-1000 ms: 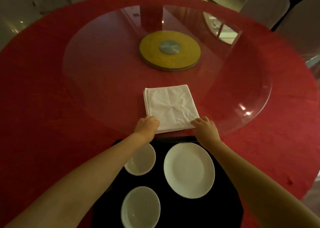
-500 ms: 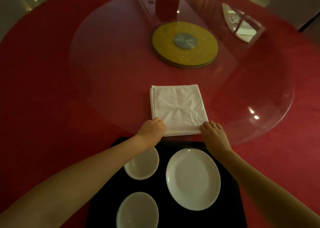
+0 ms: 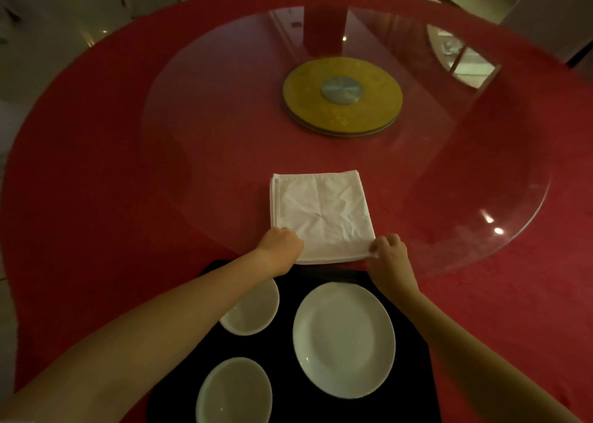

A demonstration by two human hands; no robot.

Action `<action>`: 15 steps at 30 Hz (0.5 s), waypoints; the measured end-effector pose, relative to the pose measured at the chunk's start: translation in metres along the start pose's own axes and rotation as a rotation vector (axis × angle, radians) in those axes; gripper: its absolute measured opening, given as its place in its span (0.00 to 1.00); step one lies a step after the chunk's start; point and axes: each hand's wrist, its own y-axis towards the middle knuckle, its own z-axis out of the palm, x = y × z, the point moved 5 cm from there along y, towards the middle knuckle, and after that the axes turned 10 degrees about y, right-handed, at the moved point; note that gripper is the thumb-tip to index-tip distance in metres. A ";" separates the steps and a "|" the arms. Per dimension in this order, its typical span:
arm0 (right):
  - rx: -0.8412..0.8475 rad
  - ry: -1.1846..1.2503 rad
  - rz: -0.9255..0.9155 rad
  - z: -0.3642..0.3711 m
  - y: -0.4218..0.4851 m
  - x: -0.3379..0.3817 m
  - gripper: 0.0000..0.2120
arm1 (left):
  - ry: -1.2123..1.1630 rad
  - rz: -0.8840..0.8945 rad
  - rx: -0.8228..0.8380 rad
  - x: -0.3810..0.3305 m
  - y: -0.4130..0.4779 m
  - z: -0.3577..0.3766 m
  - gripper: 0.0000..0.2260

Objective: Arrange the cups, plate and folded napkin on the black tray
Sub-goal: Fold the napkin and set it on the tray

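Note:
A folded white napkin [image 3: 322, 215] lies on the glass turntable, just beyond the black tray [image 3: 288, 371]. My left hand [image 3: 281, 248] pinches the napkin's near left corner. My right hand [image 3: 387, 252] pinches its near right corner. On the tray a white plate [image 3: 344, 339] sits on the right. Left of the plate stand two white cups: one [image 3: 252, 310] at the far side, partly under my left forearm, and one [image 3: 234, 392] at the near side.
The round table has a red cloth [image 3: 86, 198]. A large glass turntable [image 3: 481, 198] rests on a gold disc [image 3: 342, 96] at the centre. White-covered chairs stand beyond the table's far right edge.
The view has shifted slightly. Both hands stay at the napkin's near corners, and the right fingers have closed on their corner. The napkin has not visibly moved.

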 end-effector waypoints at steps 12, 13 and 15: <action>-0.131 0.445 0.441 0.001 0.027 -0.011 0.08 | -0.511 -0.110 -0.215 -0.012 0.052 -0.029 0.18; -0.146 0.470 0.445 0.001 0.027 -0.011 0.07 | -0.518 -0.128 -0.209 -0.015 0.055 -0.023 0.17; -0.211 0.543 0.419 -0.002 0.025 -0.006 0.03 | -0.555 -0.163 -0.239 -0.016 0.059 -0.016 0.16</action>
